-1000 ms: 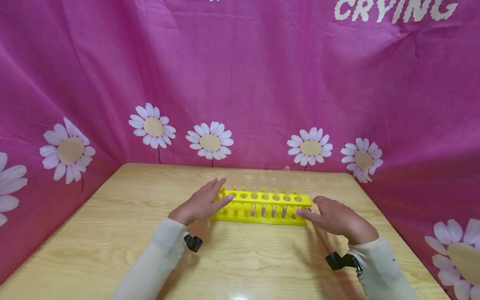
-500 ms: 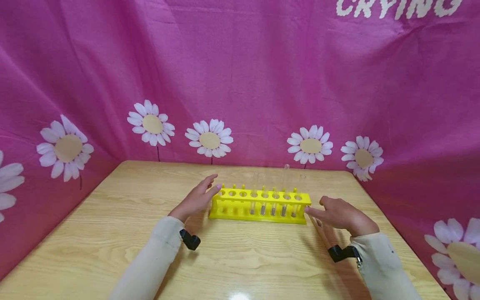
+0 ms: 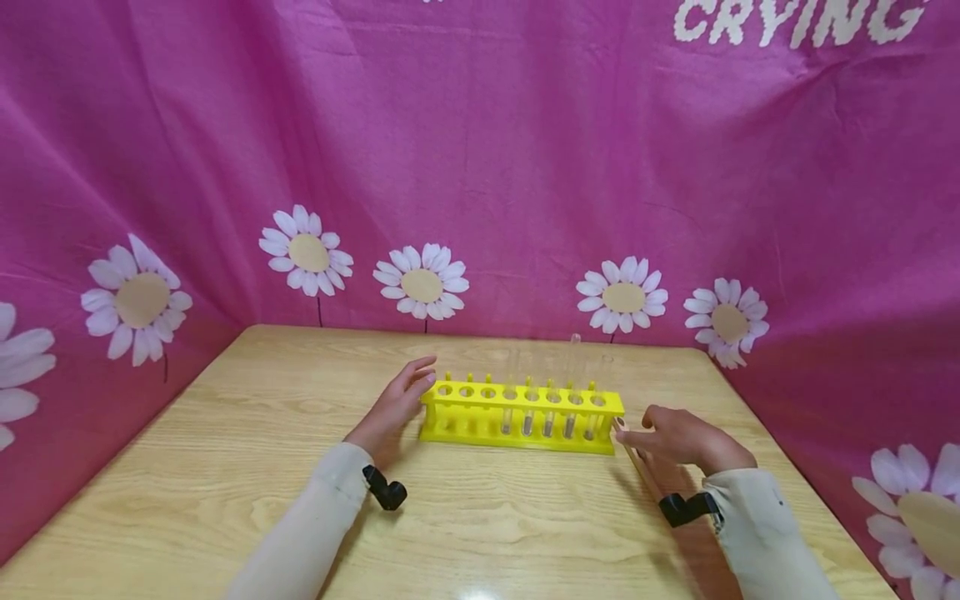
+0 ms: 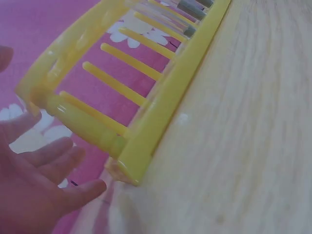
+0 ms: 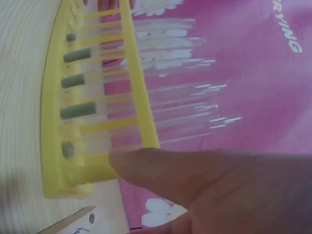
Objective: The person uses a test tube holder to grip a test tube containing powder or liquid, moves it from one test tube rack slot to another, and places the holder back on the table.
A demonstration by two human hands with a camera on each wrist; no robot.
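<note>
A yellow test tube rack (image 3: 517, 443) stands on the wooden table, long side toward me. Several clear test tubes (image 3: 575, 367) stand upright in its right-hand holes, with grey material at their bottoms, plainest in the right wrist view as a grey plug (image 5: 78, 110). The left-hand holes hold no tubes. My left hand (image 3: 393, 408) is beside the rack's left end, fingers spread and holding nothing. At the right end is my right hand (image 3: 686, 439), its thumb (image 5: 151, 170) extended near the end post; whether it touches cannot be told. Its other fingers are mostly hidden.
A narrow wooden piece (image 3: 641, 473) lies on the table right of the rack, partly under my right wrist; its end with a hole (image 5: 80, 222) shows in the right wrist view. A pink daisy-print cloth (image 3: 517, 183) surrounds the table (image 3: 465, 517) behind and at both sides.
Both hands have drawn outward from the rack's ends, left hand to the left, right hand to the right and slightly lower. The rack and tubes stay in about the same place.
</note>
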